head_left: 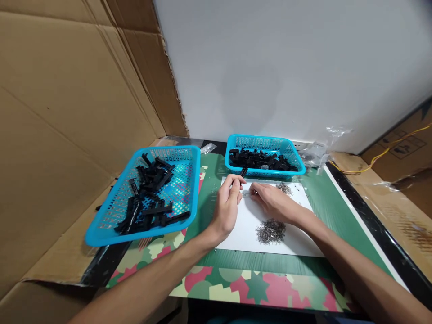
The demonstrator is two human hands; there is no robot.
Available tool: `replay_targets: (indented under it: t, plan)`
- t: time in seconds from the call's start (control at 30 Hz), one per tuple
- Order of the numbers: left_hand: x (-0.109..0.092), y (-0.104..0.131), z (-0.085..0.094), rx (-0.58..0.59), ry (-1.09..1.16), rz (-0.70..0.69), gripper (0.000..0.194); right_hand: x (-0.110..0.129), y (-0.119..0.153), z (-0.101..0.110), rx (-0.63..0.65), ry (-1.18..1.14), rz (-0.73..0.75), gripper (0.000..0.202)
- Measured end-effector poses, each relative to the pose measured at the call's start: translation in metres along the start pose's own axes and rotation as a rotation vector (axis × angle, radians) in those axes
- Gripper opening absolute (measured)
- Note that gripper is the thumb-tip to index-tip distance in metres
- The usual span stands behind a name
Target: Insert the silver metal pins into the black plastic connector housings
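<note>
My left hand [228, 202] is closed round a small black plastic part [243, 172], whose upper end sticks out above the fingers. Just to its right, my right hand [266, 198] has its fingertips pinched together over the white sheet [241, 231]; a thin, shiny bit shows at the tips, too small to name. The hands are close but apart. On the sheet lie two piles of small metal pieces, one pile [271, 231] below my right hand and another pile [284, 188] behind it, partly hidden.
A large blue basket [196, 193] of black parts stands at the left, a smaller blue basket [265, 172] of black parts at the back. Clear plastic bags [313, 154] lie back right. Cardboard [84, 81] walls the left side; a yellow cable [376, 157] runs at right.
</note>
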State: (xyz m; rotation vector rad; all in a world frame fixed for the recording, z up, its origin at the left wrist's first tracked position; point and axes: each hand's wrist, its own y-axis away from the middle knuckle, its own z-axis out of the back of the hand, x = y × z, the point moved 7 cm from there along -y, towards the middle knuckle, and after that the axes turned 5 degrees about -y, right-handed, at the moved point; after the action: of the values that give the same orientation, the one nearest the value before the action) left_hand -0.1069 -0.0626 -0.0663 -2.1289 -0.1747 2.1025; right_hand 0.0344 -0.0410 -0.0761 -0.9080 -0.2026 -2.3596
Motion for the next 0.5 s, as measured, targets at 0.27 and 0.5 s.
replay_targets:
  t: [0.27, 0.5]
  plan:
    - [-0.002, 0.001, -0.010, 0.158, -0.197, -0.028, 0.022, 0.008, 0.026, 0.015, -0.185, -0.865, -0.064, 0.026]
    - [-0.005, 0.008, -0.018, 0.218, -0.215, -0.026, 0.022, 0.007, 0.028, 0.003, -0.259, -1.053, -0.056, 0.029]
